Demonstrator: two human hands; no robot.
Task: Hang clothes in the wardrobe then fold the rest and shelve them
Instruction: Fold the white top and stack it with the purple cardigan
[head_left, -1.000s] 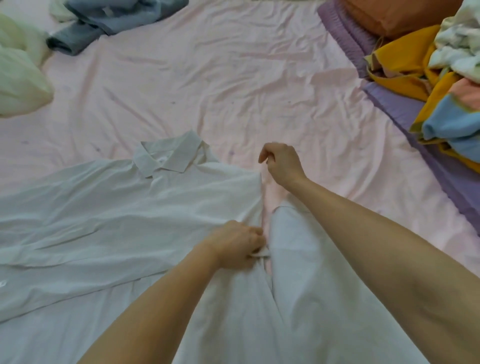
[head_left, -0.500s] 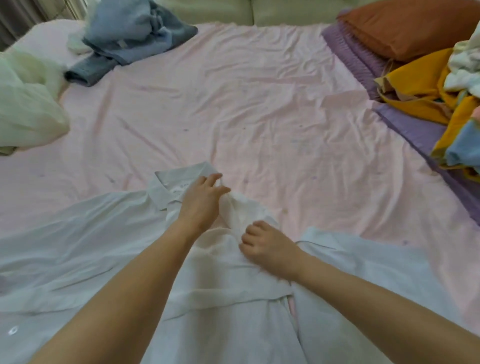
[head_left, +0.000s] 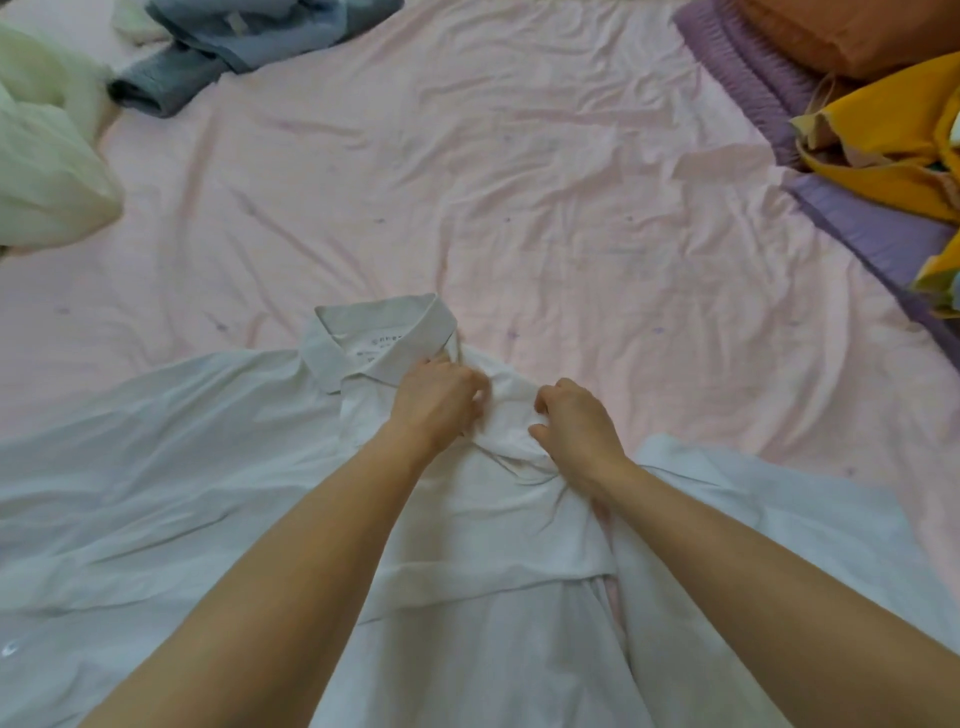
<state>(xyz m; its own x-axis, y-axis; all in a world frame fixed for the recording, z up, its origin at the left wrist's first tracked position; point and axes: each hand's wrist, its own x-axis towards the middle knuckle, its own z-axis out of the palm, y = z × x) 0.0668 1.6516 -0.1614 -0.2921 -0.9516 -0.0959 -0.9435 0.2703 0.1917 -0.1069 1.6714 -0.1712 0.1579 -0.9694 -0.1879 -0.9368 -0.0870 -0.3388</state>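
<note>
The white shirt (head_left: 218, 519) is lying spread on the pink bed sheet (head_left: 519, 182), its long axis running from the viewer out to the collar (head_left: 384, 338). Just short of the collar, the left hand (head_left: 436, 402) is pinching bunched fabric at the placket, and the right hand (head_left: 571, 423), beside it, is gripping the opposite front edge. Beyond the collar, grey clothes (head_left: 234, 36) are lying far left, yellow ones (head_left: 883, 140) far right.

A bed (head_left: 519, 182) is covered by a wrinkled pink sheet; a purple blanket (head_left: 857, 228) and orange pillow (head_left: 831, 36) are seen at right.
</note>
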